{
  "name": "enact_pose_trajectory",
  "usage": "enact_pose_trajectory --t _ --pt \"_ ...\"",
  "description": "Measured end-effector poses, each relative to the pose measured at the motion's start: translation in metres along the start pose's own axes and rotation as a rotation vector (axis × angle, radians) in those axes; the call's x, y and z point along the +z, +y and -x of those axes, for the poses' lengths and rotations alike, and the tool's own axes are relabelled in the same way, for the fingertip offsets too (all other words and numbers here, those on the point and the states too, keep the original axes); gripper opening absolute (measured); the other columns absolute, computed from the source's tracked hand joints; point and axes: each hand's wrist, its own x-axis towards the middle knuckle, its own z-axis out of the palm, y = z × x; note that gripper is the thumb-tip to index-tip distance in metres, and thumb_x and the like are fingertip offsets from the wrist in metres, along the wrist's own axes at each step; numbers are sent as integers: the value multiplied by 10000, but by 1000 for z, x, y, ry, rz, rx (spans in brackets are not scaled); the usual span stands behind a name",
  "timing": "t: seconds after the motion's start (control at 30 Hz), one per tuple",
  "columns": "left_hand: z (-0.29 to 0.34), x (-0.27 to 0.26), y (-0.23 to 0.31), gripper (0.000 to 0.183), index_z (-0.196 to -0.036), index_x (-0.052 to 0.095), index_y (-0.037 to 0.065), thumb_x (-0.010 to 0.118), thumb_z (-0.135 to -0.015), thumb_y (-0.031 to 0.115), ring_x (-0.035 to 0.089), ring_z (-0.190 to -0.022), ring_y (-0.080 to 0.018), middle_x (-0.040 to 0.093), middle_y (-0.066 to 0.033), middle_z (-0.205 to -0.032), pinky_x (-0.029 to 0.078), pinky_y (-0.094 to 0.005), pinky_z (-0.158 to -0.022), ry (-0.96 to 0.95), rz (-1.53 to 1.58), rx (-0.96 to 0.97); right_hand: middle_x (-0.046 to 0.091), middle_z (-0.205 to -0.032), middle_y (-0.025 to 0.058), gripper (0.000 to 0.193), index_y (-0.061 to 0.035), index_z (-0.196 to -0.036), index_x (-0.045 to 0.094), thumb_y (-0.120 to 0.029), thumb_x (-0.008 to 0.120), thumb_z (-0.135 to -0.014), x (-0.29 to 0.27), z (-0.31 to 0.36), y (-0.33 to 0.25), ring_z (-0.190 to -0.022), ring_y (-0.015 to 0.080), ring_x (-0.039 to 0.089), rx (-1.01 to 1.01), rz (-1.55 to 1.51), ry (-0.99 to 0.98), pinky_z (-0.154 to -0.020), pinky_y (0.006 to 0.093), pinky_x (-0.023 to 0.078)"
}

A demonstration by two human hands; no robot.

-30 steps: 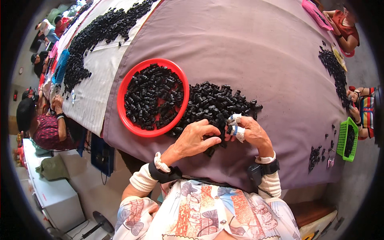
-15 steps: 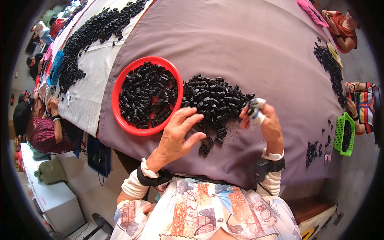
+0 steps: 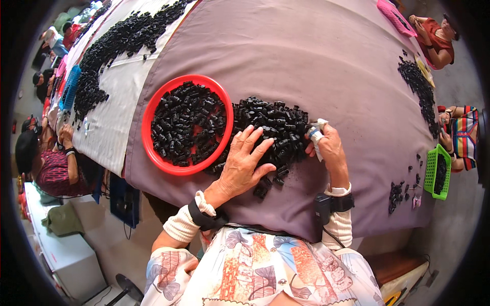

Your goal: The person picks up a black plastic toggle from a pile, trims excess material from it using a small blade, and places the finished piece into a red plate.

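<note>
On the mauve cloth [image 3: 326,56] lies a heap of small black plastic pieces [image 3: 286,143]. My left hand [image 3: 244,166] rests palm down on the left part of this heap, fingers spread, holding nothing I can see. At the heap's right edge is my right hand [image 3: 329,148], its fingers bent together. White wrapping with a bluish mark [image 3: 315,135] shows at those fingers; whether it is worn or held, and what is pinched there, I cannot make out. Just left of the heap, a red round tray [image 3: 148,125] holds many similar black pieces.
Across a white cloth [image 3: 120,81] at the left spreads a long band of black pieces [image 3: 94,71]. A person in a patterned top [image 3: 61,171] sits there. On the right are scattered pieces [image 3: 395,196], a green basket [image 3: 432,171] and a person in stripes [image 3: 463,132].
My left hand has shifted right and up onto the heap, away from the red tray. My right hand has moved slightly left, and the white wrapping is turned differently.
</note>
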Motion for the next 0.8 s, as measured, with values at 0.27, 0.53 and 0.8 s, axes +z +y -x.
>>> enact_pose_trajectory --t 0.27,0.53,0.8 --pt "37 -30 -4 566 -1206 512 42 718 -711 223 343 -1252 -366 399 -178 -1325 295 -443 -1019 69 45 -88 611 -785 77 175 -2 -979 546 -117 497 -856 -22 -2 -4 -486 106 552 -145 -239 -27 -426 224 440" --pt "31 -9 -2 554 -1211 506 50 704 -730 242 329 -1257 -369 393 -173 -1325 259 -454 -1032 56 101 -5 616 -817 81 216 9 -1032 538 -105 480 -858 -15 -13 1 -489 121 566 -59 -200 23 -416 223 441" --pt "8 -26 21 524 -1172 522 36 719 -712 191 387 -1209 -357 435 -173 -1276 335 -432 -991 20 120 20 612 -782 95 254 21 -1062 541 -130 496 -863 -31 -3 -4 -499 105 558 -158 -164 -47 -435 222 438"
